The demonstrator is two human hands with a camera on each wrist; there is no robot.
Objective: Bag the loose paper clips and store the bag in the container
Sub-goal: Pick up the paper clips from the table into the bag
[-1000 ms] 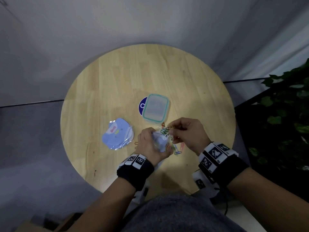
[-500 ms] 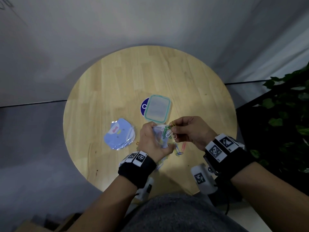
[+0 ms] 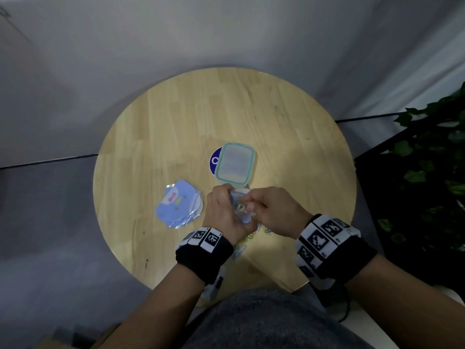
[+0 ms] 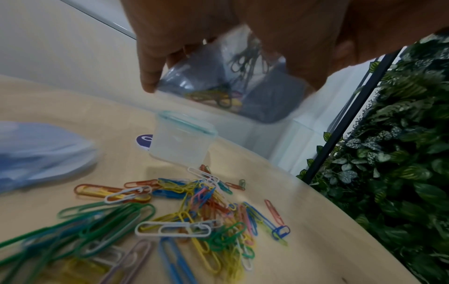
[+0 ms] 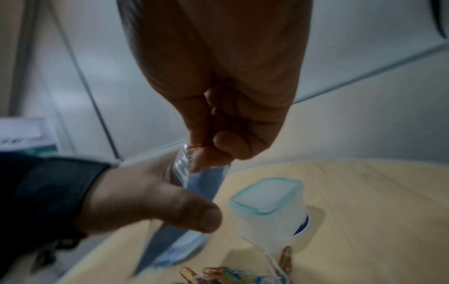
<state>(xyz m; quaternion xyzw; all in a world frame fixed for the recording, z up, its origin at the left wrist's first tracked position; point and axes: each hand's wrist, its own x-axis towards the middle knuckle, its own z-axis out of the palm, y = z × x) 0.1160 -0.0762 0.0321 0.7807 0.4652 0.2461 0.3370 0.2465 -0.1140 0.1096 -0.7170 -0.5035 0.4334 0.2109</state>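
I see the left hand point(image 3: 224, 212) gripping the clear bag point(image 4: 233, 84) above the table point(image 3: 176, 122), near the closed container point(image 3: 235, 163). The right hand point(image 3: 271, 210) has fingertips point(image 5: 206, 155) pinched at the bag mouth; what they pinch is blurred. Loose paper clips point(image 4: 184, 211) lie below, mostly hidden in the head view.

Black wristbands point(image 3: 205, 258) with black-and-white square marker tags, bare forearms

A round wooden worktop point(image 3: 176, 117) carries a lidded clear container point(image 3: 235, 162) set partly over a blue round sticker point(image 3: 214, 159). To its left lies a flat blue packet point(image 3: 179, 207), and loose coloured paper clips point(image 4: 184, 215) are scattered near the front edge.
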